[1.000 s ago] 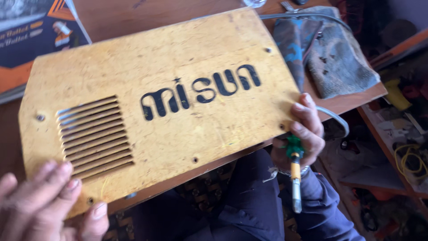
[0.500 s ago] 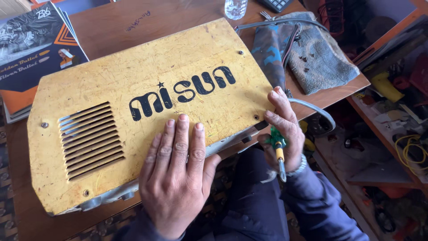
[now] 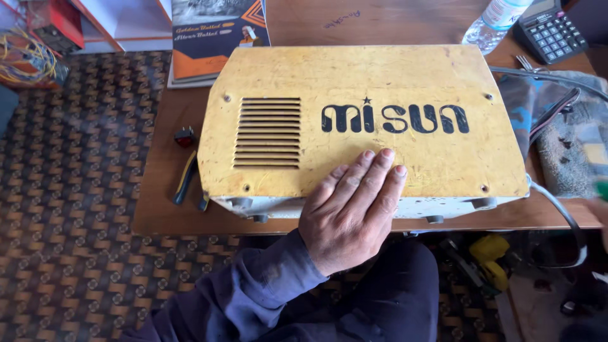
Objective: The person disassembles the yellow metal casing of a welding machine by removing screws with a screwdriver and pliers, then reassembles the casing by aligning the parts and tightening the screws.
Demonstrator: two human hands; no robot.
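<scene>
1. We are now pressing our left hand (image 3: pixel 351 212) flat, fingers spread, on the near edge of the yellow metal case (image 3: pixel 361 123), gripping nothing.
2. The case is lying level on the wooden worktop (image 3: pixel 164 209); 1 second ago it was tilted up.
3. Our right hand (image 3: pixel 600 209) is slipping out of view right of the case; we cannot tell its grip.
4. Pliers (image 3: pixel 185 178) are lying left of the case, a calculator (image 3: pixel 550 33) beyond it.

The table (image 3: pixel 158 215) is largely covered by the yellow machine casing (image 3: pixel 354 88). Left-side access is narrowed by pliers (image 3: pixel 185 178) and a red plug (image 3: pixel 184 137); the right side is blocked by cloth (image 3: pixel 573 145) and cables (image 3: pixel 557 209).
</scene>
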